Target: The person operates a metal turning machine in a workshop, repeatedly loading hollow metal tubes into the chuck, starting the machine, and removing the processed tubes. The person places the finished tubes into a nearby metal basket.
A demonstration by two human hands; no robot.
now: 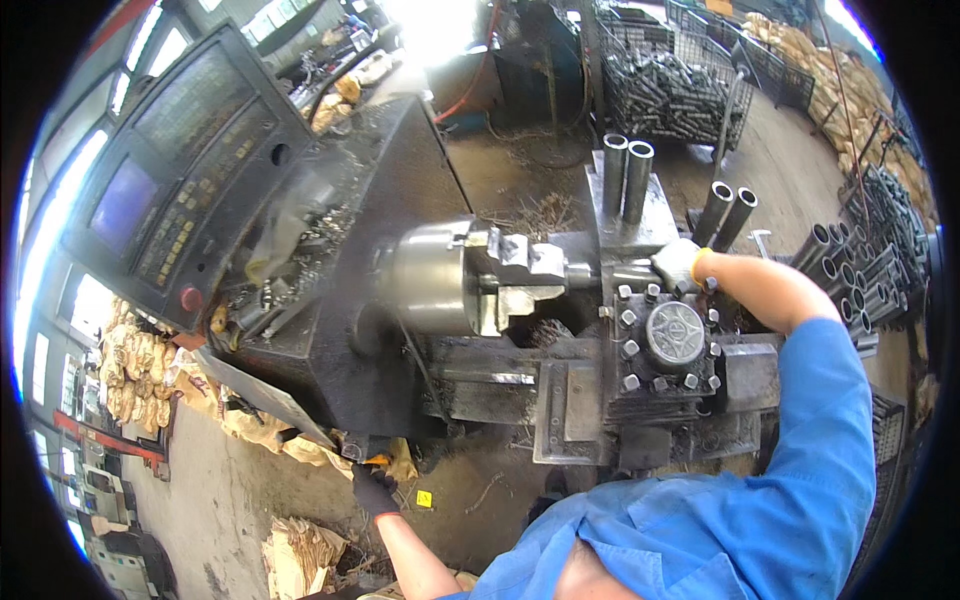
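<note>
My right hand, in a white glove with a yellow cuff, is closed around the outer end of a metal tube behind the tool post. The tube lies in line with the lathe chuck, whose stepped jaws face it; whether the jaws touch it I cannot tell. My left hand, in a dark glove with a red cuff, is low at the left by the machine's lower front corner, at a small part with an orange piece. Its fingers are partly hidden, so its hold is unclear.
Upright steel tubes stand behind the tool post, with two more beside them. A control panel with a red button is at left. Metal chips lie on the headstock. Many tubes stand at right; a wire basket of parts is behind.
</note>
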